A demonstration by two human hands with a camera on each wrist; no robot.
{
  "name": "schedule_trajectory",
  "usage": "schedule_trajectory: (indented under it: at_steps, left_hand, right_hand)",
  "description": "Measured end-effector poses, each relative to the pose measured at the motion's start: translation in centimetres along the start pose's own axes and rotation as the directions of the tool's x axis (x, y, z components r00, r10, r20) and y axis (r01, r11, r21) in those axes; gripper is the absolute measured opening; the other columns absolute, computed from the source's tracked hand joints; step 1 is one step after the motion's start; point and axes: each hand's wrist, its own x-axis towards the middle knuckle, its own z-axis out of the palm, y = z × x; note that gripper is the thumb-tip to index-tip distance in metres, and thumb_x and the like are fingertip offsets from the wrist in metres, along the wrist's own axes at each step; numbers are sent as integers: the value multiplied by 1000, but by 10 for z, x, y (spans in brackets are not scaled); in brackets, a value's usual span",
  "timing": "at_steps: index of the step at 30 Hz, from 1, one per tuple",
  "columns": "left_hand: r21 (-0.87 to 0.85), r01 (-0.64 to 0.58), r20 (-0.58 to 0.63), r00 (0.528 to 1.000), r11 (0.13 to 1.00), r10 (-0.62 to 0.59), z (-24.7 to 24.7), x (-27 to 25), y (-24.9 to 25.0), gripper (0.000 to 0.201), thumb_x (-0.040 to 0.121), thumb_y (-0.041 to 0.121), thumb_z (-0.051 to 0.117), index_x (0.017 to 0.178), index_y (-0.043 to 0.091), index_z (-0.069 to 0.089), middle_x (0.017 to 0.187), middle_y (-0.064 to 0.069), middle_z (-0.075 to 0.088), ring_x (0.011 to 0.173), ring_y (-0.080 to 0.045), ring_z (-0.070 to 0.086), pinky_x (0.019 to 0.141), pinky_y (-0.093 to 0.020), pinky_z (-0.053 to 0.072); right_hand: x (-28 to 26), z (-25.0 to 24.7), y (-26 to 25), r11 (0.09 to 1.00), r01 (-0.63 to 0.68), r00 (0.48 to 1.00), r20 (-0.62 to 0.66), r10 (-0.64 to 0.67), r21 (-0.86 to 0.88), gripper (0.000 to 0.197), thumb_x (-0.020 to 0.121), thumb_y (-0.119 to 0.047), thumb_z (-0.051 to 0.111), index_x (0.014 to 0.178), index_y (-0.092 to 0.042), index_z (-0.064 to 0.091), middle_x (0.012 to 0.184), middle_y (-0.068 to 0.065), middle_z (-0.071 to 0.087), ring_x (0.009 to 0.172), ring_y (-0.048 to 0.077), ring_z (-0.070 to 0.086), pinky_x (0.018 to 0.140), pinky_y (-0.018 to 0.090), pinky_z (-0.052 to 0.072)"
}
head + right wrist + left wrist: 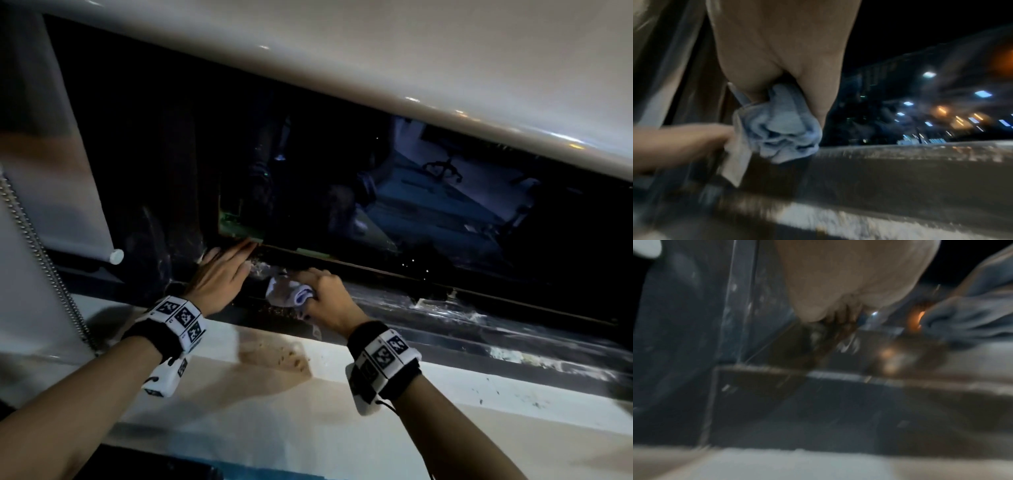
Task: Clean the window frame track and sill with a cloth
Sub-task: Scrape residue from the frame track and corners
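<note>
Along the dark window track (428, 308), my right hand (329, 298) holds the bunched pale-blue cloth (289, 293), fingers curled round it and pressing it down into the channel. From the right wrist view the cloth (781, 125) bulges out below my palm and touches the track's raised edge. At nine o'clock from the cloth, just beside it, my left hand (219, 274) lies flat against the dark upright frame (161, 192), fingers straight and close together, tips pointing toward two o'clock at the corner of the glass (376, 192). Brown grit speckles the white sill (274, 356) at six o'clock from the cloth. A rolled blind (51, 164) with its bead chain (44, 260) hangs at nine o'clock.
</note>
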Motion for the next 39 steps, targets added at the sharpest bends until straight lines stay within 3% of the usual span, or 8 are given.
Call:
schedule_trajectory:
  at_steps: [9,14,19,22,24,29,34,39]
  left_hand:
    - [-565,152,71,988,811,-136,-29,2,95,49,96,44,36,140,23,39,144,5,41,132,-10,38,106,-24,30]
    - [-771,240,188,971,590,-149,-29,-2,117,37,96,45,37,132,52,34,132,32,39,118,20,36,98,-5,28]
    - [-722,292,163,953,627,-257,-41,-1,108,45,96,23,48,138,31,37,110,13,55,99,1,51,83,-18,38]
    - [-852,202,42,946,482,-323,-44,3,101,44,87,6,60,119,35,52,105,15,64,99,1,60,87,-18,46]
    - [-877,174,-13,923,447,-385,-46,7,95,42,82,0,64,116,25,58,112,0,67,102,-6,62,88,-20,47]
    - [-620,276,-283,794,735,-538,-74,26,71,31,78,0,60,102,18,68,92,-1,65,85,-13,61,69,-9,41]
    - [-96,258,-91,960,961,-266,-48,31,33,36,96,29,38,128,20,52,140,-5,41,130,-24,36,105,-45,35]
    - [126,346,-79,938,930,-338,-15,32,34,37,93,30,35,123,9,45,130,-18,44,103,-37,58,77,-42,52]
  right_hand:
    - [26,-19,-3,642,-251,857,-142,496,724,51,80,-47,57,121,-19,44,109,8,65,101,24,62,95,45,48]
    - [48,-3,-8,356,-309,867,107,487,882,108,54,-86,57,138,-23,33,128,14,57,112,27,59,100,48,44]
    - [52,-11,-25,251,-245,926,149,347,936,81,76,-78,42,115,-8,55,109,29,59,92,28,60,94,49,47]
    - [58,-12,-23,318,-208,956,124,265,925,59,83,-71,35,93,-18,59,75,8,69,61,14,63,64,30,55]
    - [59,-14,-25,353,-198,964,116,241,914,53,77,-72,40,92,-24,58,79,-6,70,72,10,65,77,33,52]
    - [58,-25,-15,478,-103,947,-60,315,873,54,80,-66,50,104,-21,67,110,5,68,106,20,62,102,44,43]
    - [48,-30,22,619,-141,902,-157,402,772,26,88,-44,55,101,-25,66,111,-3,66,108,14,58,103,41,42]
    - [28,-32,53,773,-185,881,-245,404,607,22,88,-28,61,105,-17,66,108,0,68,102,12,60,88,25,41]
